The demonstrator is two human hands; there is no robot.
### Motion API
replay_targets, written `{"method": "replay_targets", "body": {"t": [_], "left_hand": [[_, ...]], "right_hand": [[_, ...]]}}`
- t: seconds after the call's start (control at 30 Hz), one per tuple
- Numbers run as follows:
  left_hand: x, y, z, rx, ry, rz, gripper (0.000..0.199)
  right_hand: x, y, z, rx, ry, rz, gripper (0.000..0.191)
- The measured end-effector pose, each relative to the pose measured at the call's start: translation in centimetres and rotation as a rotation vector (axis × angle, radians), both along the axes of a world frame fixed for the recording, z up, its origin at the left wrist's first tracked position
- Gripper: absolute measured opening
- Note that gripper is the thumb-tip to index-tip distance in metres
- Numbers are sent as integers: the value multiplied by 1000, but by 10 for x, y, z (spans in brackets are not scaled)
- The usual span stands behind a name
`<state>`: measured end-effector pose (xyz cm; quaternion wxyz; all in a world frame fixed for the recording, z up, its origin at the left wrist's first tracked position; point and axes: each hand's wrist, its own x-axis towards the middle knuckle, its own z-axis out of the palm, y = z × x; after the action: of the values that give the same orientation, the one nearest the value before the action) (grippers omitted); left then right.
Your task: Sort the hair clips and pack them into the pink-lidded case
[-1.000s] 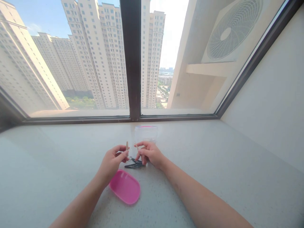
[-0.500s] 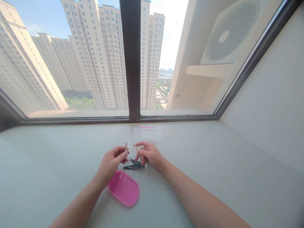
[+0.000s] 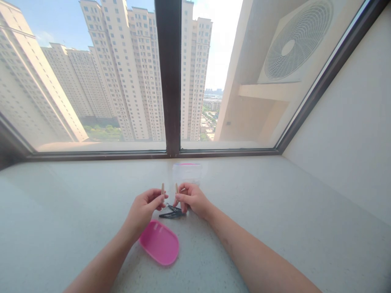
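Observation:
My left hand pinches a slim beige hair clip upright between thumb and fingers. Opposite it, my right hand grips a second beige hair clip, also roughly upright, a small gap away from the first. Below and between the hands, several black hair clips lie in a loose pile on the pale sill. The lower fingers of my right hand are close to this pile; whether they touch it I cannot tell. Nearer to me lies a shallow pink lid or tray, beside my left wrist.
Behind my right hand stands a clear plastic container with some pink at its top. The speckled sill runs up to a dark window frame. A white wall rises on the right.
The beige clip in my right hand has turned from a slant to nearly upright. My left hand has barely moved, and the black clips and pink piece stay put.

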<state>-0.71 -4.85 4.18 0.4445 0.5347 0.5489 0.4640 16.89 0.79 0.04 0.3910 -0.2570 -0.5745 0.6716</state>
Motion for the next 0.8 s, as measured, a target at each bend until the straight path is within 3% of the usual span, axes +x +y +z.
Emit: {"method": "replay_targets", "body": {"t": [0.4,0.67,0.8], "left_hand": [[-1,1,-3,3,14,20,34],[-2,3,-8,5,-37,18,41],[-2,3,-8,1,-62,35,54]], "right_hand": [[1,1,-3,-5,-39,-4,47],[0,-1,-2,-16,-49,0,28],[1,-1,0,-25,-52,-1,31]]}}
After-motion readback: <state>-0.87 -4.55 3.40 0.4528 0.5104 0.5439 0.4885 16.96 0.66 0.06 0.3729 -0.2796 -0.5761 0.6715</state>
